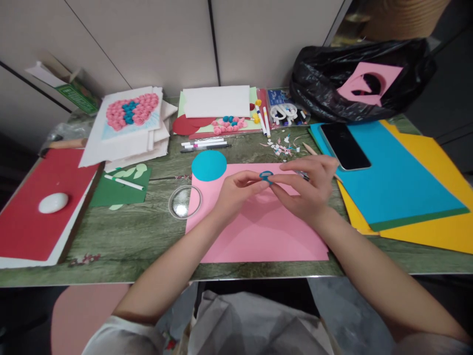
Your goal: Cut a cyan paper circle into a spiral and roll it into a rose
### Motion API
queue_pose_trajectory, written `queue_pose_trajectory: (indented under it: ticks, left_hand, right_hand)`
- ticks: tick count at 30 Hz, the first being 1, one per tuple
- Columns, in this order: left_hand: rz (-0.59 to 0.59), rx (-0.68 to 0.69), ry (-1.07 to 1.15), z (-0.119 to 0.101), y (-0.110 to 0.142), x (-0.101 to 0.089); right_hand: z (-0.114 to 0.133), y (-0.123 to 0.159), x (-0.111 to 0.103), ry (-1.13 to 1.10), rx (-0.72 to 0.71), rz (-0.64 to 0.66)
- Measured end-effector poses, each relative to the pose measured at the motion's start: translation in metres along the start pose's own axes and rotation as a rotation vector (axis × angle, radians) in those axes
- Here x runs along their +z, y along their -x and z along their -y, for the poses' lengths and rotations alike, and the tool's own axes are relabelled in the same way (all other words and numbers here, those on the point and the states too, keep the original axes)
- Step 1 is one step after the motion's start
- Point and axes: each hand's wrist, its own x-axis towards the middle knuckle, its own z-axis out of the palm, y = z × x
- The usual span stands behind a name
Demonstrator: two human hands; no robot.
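Between my fingertips, above a pink paper sheet (258, 236), is a small blue curl of paper (265, 176). My left hand (240, 190) pinches its left side with thumb and forefinger. On the other side, my right hand (308, 187) grips it between thumb and forefinger, the other fingers raised. Part of a dark object on the pink sheet is hidden under my right hand. A blue paper circle (209, 165) overlaps the sheet's upper left corner. Beside it lies a clear tape roll (185, 202), partly over the sheet's left edge.
At the right, a phone (345, 146) rests on blue paper (410, 182) over yellow sheets. Paper scraps (283, 146) lie beyond my hands, near a black plastic bag (318, 84). Pens (205, 144), green paper (121, 190), a rose picture (131, 113) and a red sheet (33, 207) occupy the left.
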Motion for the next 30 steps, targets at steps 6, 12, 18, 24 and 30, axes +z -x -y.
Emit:
queue_pose_trajectory:
  ticks: [6,12,18,24,30]
  left_hand:
    - [0.008,0.031,0.019,0.0011,0.0008,0.0014]
    - [0.033,0.016,0.048,0.0038,0.0008,0.0013]
    - [0.02,0.025,0.029,0.0033,0.0001,0.0008]
    - [-0.037,-0.053,0.038,0.0004,0.0015,0.0043]
    - [-0.081,-0.121,0.04,-0.0038,-0.0015,0.0013]
  right_hand:
    - [-0.0008,-0.0006,-0.0012,-0.029,-0.039,-0.04]
    - [0.0002,-0.0016,-0.0027,-0.026,-0.029,-0.025]
    - [0.0004,-0.0003,-0.0046,-0.031,0.039,0.088]
    - [0.0004,0.0039,-0.0025,-0.092,0.054,0.077]
    - [0.0004,-0.001,-0.0035,-0.337,0.214,0.245]
